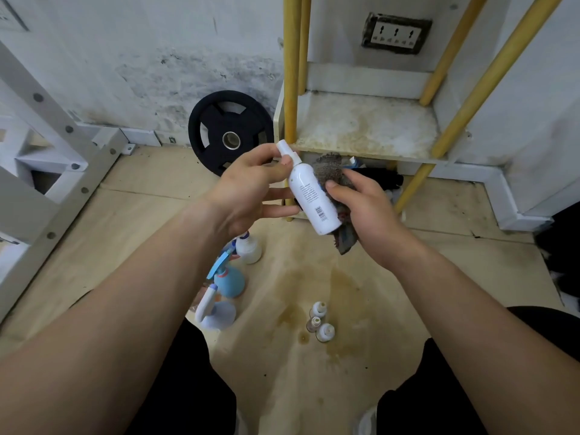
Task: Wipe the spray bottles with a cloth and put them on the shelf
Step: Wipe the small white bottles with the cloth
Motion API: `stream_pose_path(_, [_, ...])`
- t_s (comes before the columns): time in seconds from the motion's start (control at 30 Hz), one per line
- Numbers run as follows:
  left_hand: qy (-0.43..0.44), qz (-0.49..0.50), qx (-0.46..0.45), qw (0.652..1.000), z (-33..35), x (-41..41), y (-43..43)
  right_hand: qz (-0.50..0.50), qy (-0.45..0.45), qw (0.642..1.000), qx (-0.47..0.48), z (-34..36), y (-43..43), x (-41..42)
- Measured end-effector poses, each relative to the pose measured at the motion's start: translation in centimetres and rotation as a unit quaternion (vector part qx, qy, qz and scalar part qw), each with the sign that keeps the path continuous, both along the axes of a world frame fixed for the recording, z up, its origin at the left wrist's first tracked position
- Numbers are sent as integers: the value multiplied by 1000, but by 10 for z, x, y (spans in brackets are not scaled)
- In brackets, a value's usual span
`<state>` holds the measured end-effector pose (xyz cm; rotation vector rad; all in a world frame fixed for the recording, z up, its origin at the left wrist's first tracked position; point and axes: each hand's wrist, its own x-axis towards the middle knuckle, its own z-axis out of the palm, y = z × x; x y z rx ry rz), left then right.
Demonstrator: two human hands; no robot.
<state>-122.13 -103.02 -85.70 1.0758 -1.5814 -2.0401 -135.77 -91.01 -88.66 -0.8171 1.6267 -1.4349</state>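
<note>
A white bottle (310,196) is held in the air in front of the shelf (367,127), tilted with its cap up and to the left. The left hand (248,189) grasps it near the top: its upper fingers (263,153) close round the neck by the cap, and the lower ones reach under the body. The right hand (367,211) clutches a grey cloth (329,171), the thumb pinning it against the bottle's right side, with a fold hanging below. The shelf's lowest board is stained and bare. On the floor (408,277) under the left forearm stand a white jug (249,248), a blue sprayer (229,279) and a pale sprayer (216,312). Three small bottles (320,321) stand close together, well apart from these. A weight plate (230,133) leans on the wall, and a socket (396,34) sits behind the shelf.
</note>
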Motion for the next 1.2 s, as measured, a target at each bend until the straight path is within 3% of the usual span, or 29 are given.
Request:
stream_pose_path(0.07, [-7, 11, -16, 1000, -5, -1, 1, -7, 45, 999, 8, -2, 1, 1])
stream_pose_path(0.13, [6, 25, -9, 1000, -11, -5, 5, -3, 145, 989, 10, -2, 3, 3])
stream_pose_path(0.23, [20, 48, 9, 999, -18, -13, 13, 27, 350, 936, 20, -4, 5, 10])
stream_pose_path(0.3, [24, 59, 28, 998, -20, -16, 15, 28, 440, 897, 31, -5, 4, 14])
stream_pose_path(0.37, [29, 58, 43, 997, -21, -17, 14, 21, 426, 904, 18, -5, 3, 12])
stream_pose_path(0.47, [22, 25, 41, 999, -19, -16, 13, -17, 241, 970, 0, -1, 2, 3])
stream_pose_path(0.53, [22, -2, 32, 999, -18, -14, 12, -25, 132, 991, 13, 0, 1, -3])
stream_pose_path(0.7, [10, -33, 26, 999, -17, -13, 9, -43, -60, 997, 10, -2, -1, -2])
stream_pose_path(0.8, [17, -20, 33, 999, -17, -15, 11, -72, -111, 991, 9, 1, -1, 2])
stream_pose_path(0.9, [25, 14, 37, 999, -19, -16, 13, -70, -60, 996, -14, 7, 3, 6])
stream_pose_path(0.97, [31, 37, 43, 998, -19, -15, 12, -24, 117, 992, -42, 10, 10, 15])
stream_pose_path(1.07, [45, 69, 60, 995, -18, -15, 11, 13, 364, 928, -80, -4, 14, 23])
stream_pose_path(1.13, [53, 62, 68, 994, -19, -13, 11, 5, 377, 921, -95, -14, 12, 23])
stream_pose_path(1.2, [62, 24, 66, 996, -18, -13, 11, -48, 274, 956, -95, -14, 9, 19])
